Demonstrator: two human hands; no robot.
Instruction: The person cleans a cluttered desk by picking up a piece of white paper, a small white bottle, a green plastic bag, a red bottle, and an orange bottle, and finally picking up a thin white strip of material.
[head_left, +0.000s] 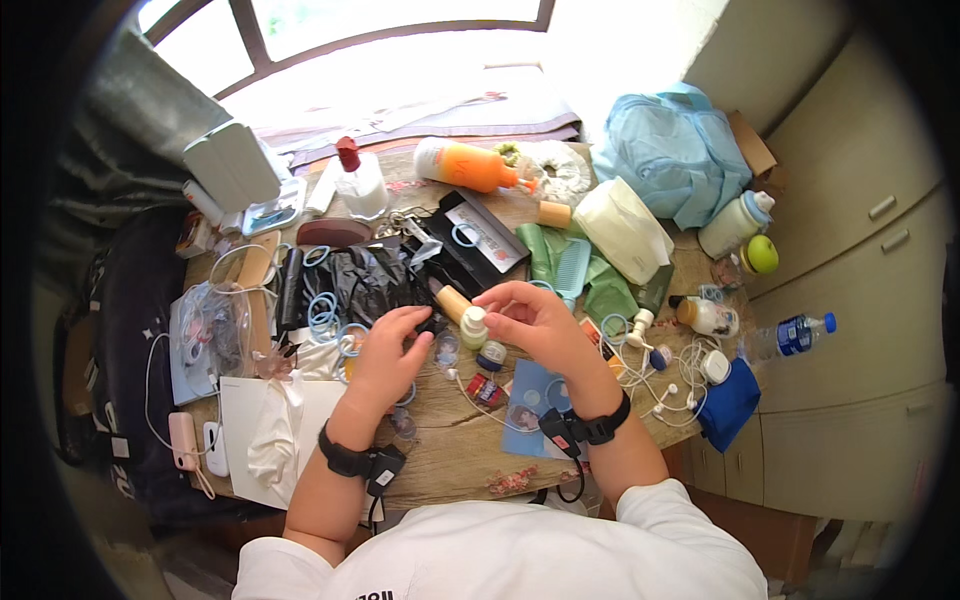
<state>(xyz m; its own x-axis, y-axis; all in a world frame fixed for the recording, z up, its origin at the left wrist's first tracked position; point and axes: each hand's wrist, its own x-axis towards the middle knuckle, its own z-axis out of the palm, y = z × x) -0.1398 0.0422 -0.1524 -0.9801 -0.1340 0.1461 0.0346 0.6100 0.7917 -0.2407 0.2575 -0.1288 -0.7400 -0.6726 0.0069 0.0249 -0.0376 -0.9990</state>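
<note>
My left hand (391, 358) is over the left middle of the cluttered table, its thumb and fingers apart with nothing between them. A black plastic bag (373, 279) lies just beyond it. Opposite, my right hand (531, 324) has bent fingers, their tips beside the white cap of a small pale-green bottle (473, 330). Whether they grip this cap or only touch it, I cannot tell. A wooden-handled brush (451, 302) lies just behind the bottle. In front of it are a small dark-blue jar (491, 355) and a red-labelled container (484, 390).
An orange pump bottle (472, 166), a white bottle with a red top (361, 184) and a light-blue bag (664, 154) stand or lie at the back. A blue comb (573, 268) rests on green plastic. Tangled white cables (679, 375) and a water bottle (796, 335) occupy the right side.
</note>
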